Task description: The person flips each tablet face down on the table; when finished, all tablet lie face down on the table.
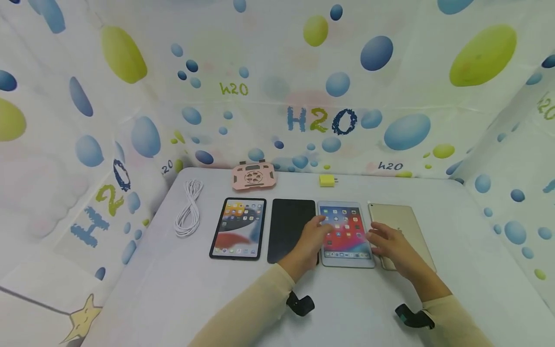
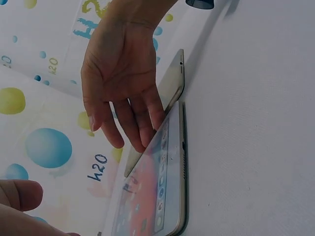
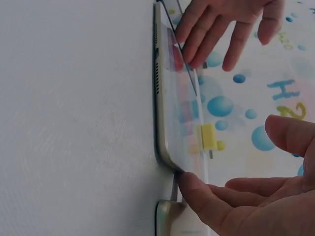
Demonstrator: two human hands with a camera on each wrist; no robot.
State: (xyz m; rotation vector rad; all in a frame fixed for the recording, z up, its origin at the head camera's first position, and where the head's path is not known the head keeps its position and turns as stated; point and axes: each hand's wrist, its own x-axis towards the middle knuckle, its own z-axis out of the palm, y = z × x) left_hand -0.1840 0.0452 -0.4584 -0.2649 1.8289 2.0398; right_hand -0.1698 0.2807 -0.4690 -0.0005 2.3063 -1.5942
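Observation:
A white tablet (image 1: 344,233) with its lit home screen facing up lies between my two hands. At its left edge is my left hand (image 1: 310,243), thumb and fingers spread over the side of the screen and partly over a black tablet (image 1: 288,221). My right hand (image 1: 392,246) has loosely bent fingers along the white tablet's right edge, above a gold tablet (image 1: 416,226) lying back side up. In the right wrist view, a fingertip of the right hand (image 3: 241,206) is right at the white tablet's corner. Neither hand grips anything.
Further left lies a black-framed tablet (image 1: 238,229) with its screen lit. A coiled white cable (image 1: 189,207) is at the table's left side. Along the back are a pink patterned device (image 1: 253,176) and a yellow plug adapter (image 1: 327,180). Patterned curtains (image 1: 260,58) surround the white table (image 1: 173,289).

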